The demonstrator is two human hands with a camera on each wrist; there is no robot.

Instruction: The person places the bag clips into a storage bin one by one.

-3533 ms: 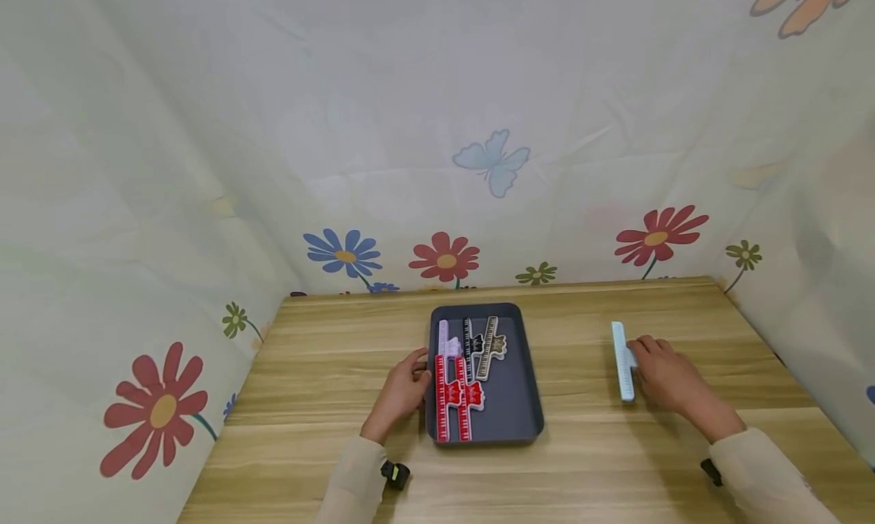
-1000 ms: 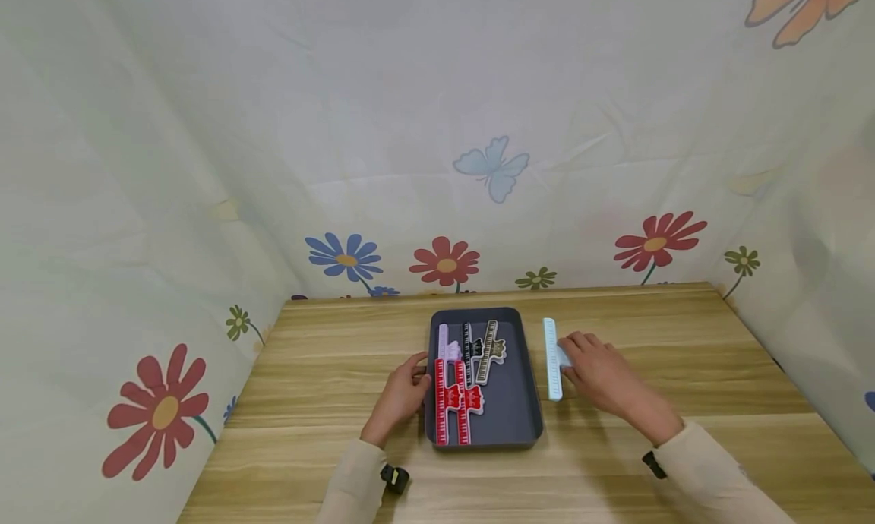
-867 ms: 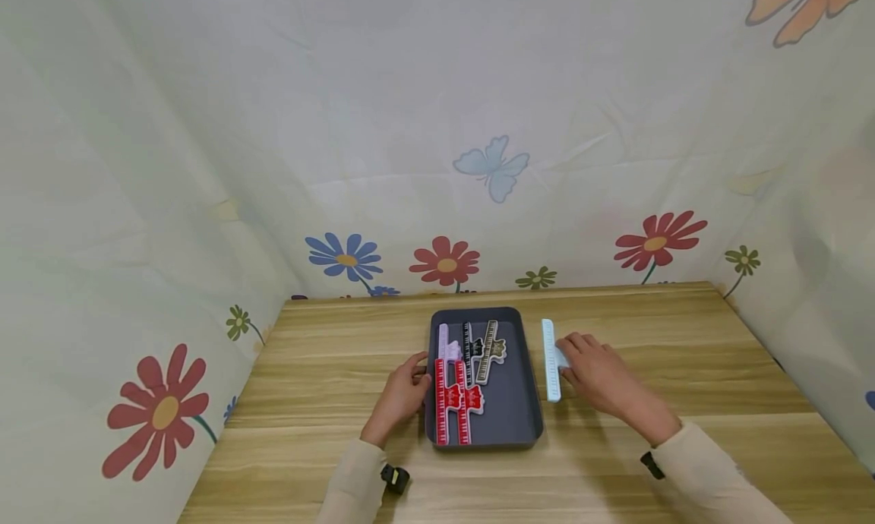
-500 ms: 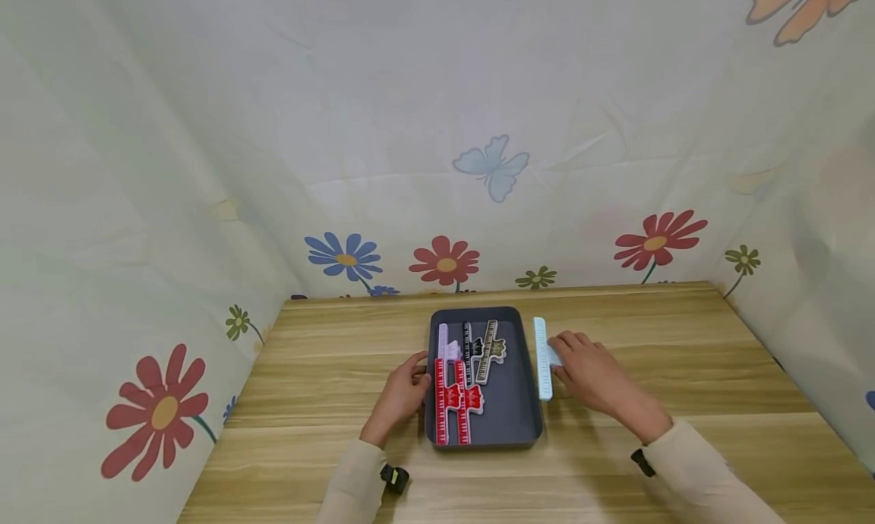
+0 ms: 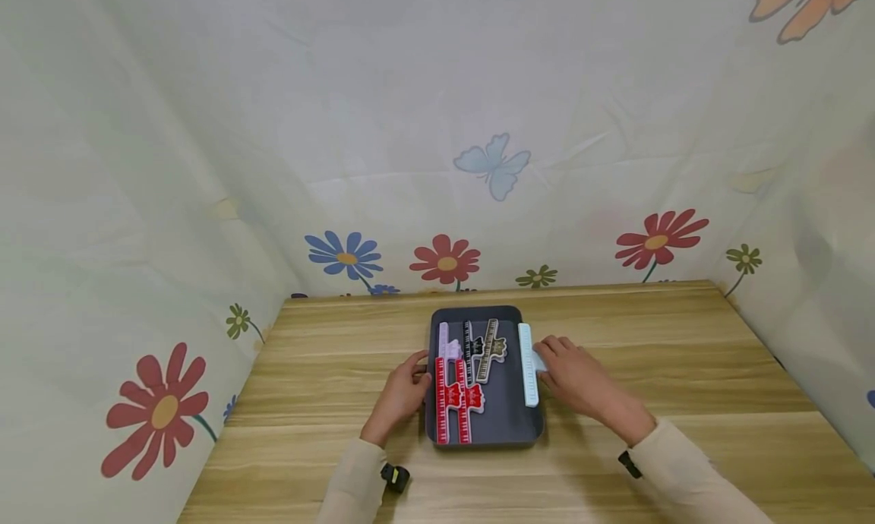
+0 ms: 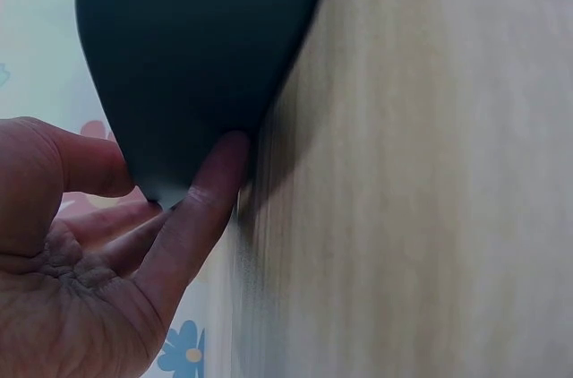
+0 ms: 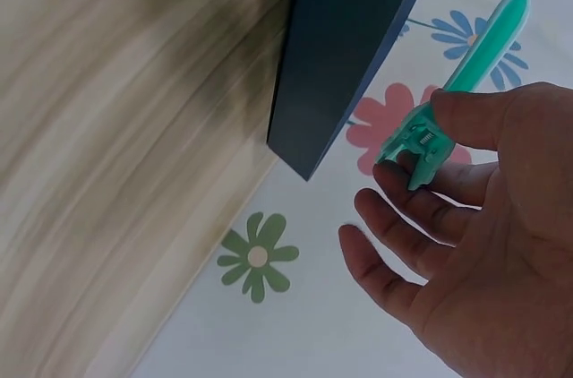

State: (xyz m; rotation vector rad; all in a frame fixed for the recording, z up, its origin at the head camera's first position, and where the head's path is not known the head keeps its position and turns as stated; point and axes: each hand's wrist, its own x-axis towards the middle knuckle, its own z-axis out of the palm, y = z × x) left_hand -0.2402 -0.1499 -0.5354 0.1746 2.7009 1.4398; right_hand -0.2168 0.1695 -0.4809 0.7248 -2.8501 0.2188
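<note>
A dark grey tray (image 5: pixel 506 425) stands on the table, holding several long-jawed clips printed with piano keys. Two red clips (image 5: pixel 442 425) lie at its left, near a lilac clip (image 5: pixel 443 334), a black clip (image 5: pixel 468 334) and a gold-and-black clip (image 5: pixel 488 357). My left hand (image 5: pixel 399 395) holds the tray's left side; in the left wrist view a finger presses the outer wall (image 6: pixel 179 55). My right hand (image 5: pixel 581 376) pinches the handle of a light blue clip (image 5: pixel 529 364) above the tray's right rim. In the right wrist view, this clip (image 7: pixel 492 38) looks green and stands apart from the tray.
The wood-grain table (image 5: pixel 328 357) ends at a pale curtain (image 5: pixel 383 129) with flower and butterfly prints. Curtain also closes off both sides. A black wrist strap device (image 5: pixel 395 477) shows on my left wrist.
My right hand has carried the light blue clip leftward, from right of the tray to over its right rim. My left hand and the tray have stayed in place.
</note>
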